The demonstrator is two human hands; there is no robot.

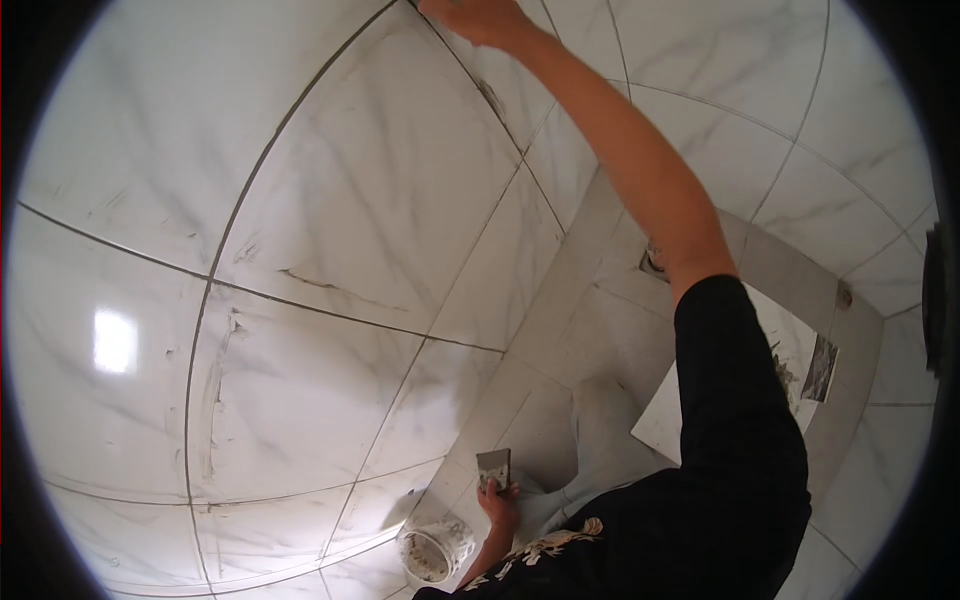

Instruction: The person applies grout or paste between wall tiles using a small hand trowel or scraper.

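Wall: large glossy white grey-veined tiles (340,190), dark joints between, grey smears alongside. Floor: matte grey rectangular tiles (535,425) meeting the wall along its left edge. Person: black short-sleeved T-shirt (690,530); tan print (585,533) on its front, too small to tell if it is lettering. White flat four-sided panel (660,425), dark smudges on it, lies toward the floor's right edge, partly behind the sleeve. Whitish round residue-caked bucket (460,535) at the floor's lower-left corner, near the wall. Right hand (475,18) at a wall joint, cut by the frame; contents cannot be told. Left hand (500,508) grips a grey rectangular flat-bladed scraper (493,464), blade up, above the floor's left edge near the bucket.
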